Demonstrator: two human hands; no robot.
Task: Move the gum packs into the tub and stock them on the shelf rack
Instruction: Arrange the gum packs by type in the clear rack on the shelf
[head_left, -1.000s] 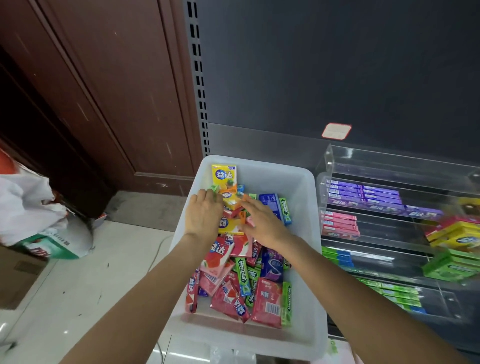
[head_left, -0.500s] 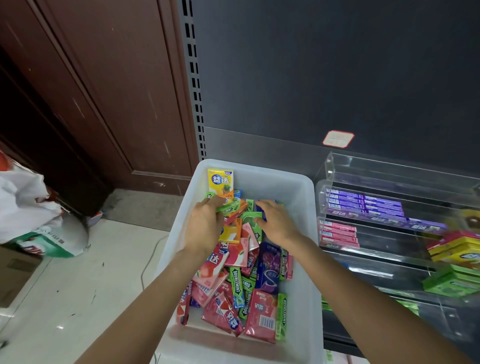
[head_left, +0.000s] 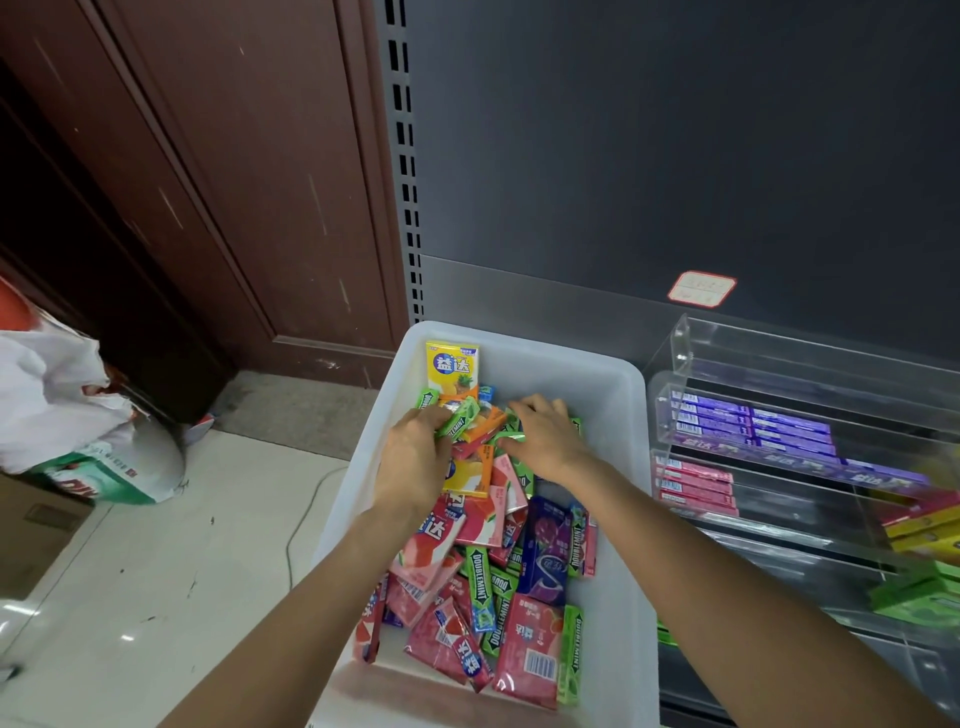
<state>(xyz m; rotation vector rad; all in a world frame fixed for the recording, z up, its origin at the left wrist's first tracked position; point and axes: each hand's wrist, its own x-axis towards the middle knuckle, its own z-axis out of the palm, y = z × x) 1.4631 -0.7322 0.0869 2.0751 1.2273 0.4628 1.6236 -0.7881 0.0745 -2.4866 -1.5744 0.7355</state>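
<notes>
left hand (head_left: 415, 457) now curled round green gum pack (head_left: 457, 418), lifted since half second ago. right hand (head_left: 545, 436) flat, fingers spread on pile, far end of tub (head_left: 623, 395). sorting for rack (head_left: 779, 467) underway.

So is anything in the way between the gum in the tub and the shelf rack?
Nothing visible blocks the way. The tub sits right beside the clear rack, and both the left hand and right hand already touch the gum packs.
</notes>
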